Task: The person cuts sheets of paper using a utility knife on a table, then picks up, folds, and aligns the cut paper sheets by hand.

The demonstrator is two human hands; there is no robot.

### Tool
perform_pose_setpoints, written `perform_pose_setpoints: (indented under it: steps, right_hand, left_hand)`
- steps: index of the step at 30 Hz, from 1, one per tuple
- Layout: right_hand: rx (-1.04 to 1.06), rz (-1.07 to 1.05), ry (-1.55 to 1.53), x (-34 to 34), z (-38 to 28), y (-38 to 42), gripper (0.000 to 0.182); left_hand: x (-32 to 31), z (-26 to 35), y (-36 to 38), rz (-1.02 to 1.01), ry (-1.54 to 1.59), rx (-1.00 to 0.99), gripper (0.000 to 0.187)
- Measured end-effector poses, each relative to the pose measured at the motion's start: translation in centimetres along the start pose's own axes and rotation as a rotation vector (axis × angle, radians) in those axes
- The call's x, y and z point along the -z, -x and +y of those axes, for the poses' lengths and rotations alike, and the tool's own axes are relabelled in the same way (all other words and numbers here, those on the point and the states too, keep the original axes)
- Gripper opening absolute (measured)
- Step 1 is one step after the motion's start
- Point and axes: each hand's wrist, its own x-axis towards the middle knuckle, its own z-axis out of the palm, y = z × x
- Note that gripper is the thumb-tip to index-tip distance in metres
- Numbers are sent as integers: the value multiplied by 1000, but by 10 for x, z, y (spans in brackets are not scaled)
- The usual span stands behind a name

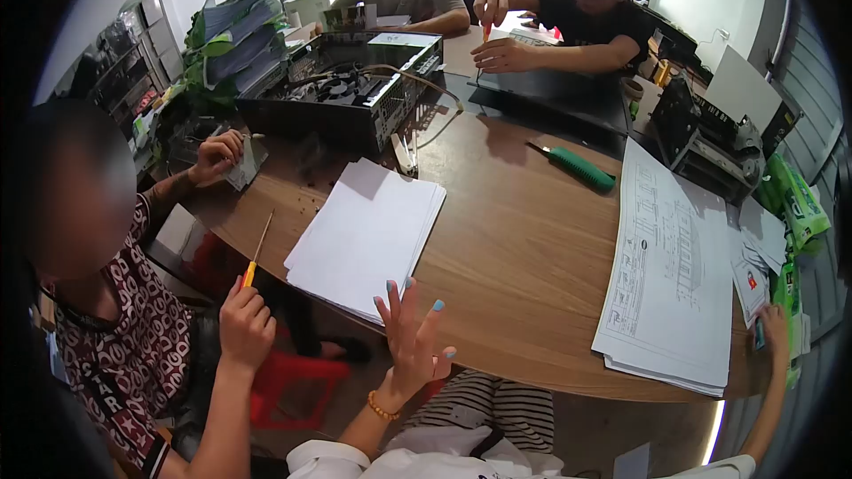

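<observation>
My left hand [411, 341], wearing an orange bead bracelet [382, 406], is raised at the table's front edge. Its fingers are spread and hold nothing, close to a stack of blank white paper [368, 235]. Far to the right, my right hand [774, 330] has its fingers closed around a small bluish item [760, 334] that is too small to name. Beside that hand are cards or leaflets [750, 275] and green packets [794, 204]. Between my hands lies a pile of printed technical drawings [670, 275].
A person at left holds a yellow screwdriver [251, 273]. An opened computer case [346, 89] stands at the back. A green-handled tool [577, 167] lies mid-table [506, 248]. Across, a person in a black cap works over a black panel [559, 102] with an orange-handled screwdriver.
</observation>
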Motion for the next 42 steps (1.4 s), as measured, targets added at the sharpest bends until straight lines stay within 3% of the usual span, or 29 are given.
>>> perform_pose_setpoints:
  steps: [5,8,12,13,15,17,19,22,24,25,27,28,32,34,35,37,38,39,42]
  right_hand:
    - [15,121,10,9,15,17,66]
    - [94,302,48,14,9,30,65]
    - [498,636,236,27,-79,78,64]
    - [573,592,210,29,-114,96,64]
    - [408,48,-595,55,-235,181,65]
    - [776,-94,-192,47,-247,207,72]
    - [1020,-135,-53,38,-279,248,76]
    - [1111,-320,-15,17,-293,292,73]
    - [1279,-40,105,7,-287,311,51]
    - [1262,-42,115,5,-279,314,51]
    - [1327,108,76,2,-264,323,32]
    - [1304,193,17,6,-269,328,21]
    - [1095,332,-228,38,-269,332,17]
    - [1120,283,-270,69,-267,338,15]
    - [1171,217,-328,83,-266,343,14]
    - [1189,194,-411,107,-265,355,13]
    - [1258,90,-464,120,-267,362,14]
    - [1329,-16,-522,130,-267,366,15]
    - [1426,-115,-694,142,-268,367,15]
  left_hand:
    - [-2,-2,1,0,-14,-18,51]
    - [0,-2,1,9,20,-6,50]
    - [-1,1,-1,35,73,5,48]
    - [-2,4,-4,23,99,-1,48]
    - [2,12,-12,-9,97,48,48]
    - [6,20,-21,-42,142,27,45]
    - [6,26,-27,-119,181,-22,43]
    - [6,30,-33,-195,197,-80,42]
    - [6,31,-36,-215,230,-108,41]
    - [5,33,-37,-240,245,-131,40]
    - [4,37,-43,-298,278,-153,40]
    - [3,40,-46,-351,294,-173,39]
    - [-4,53,-64,-424,328,-321,39]
    - [-4,60,-73,-610,575,30,38]
    - [-6,60,-80,-628,597,5,38]
    - [-15,61,-97,-817,1076,647,41]
    - [-18,64,-100,-840,1235,807,51]
    - [-25,65,-105,-874,1248,787,51]
    - [-47,63,-112,-1185,1485,1062,54]
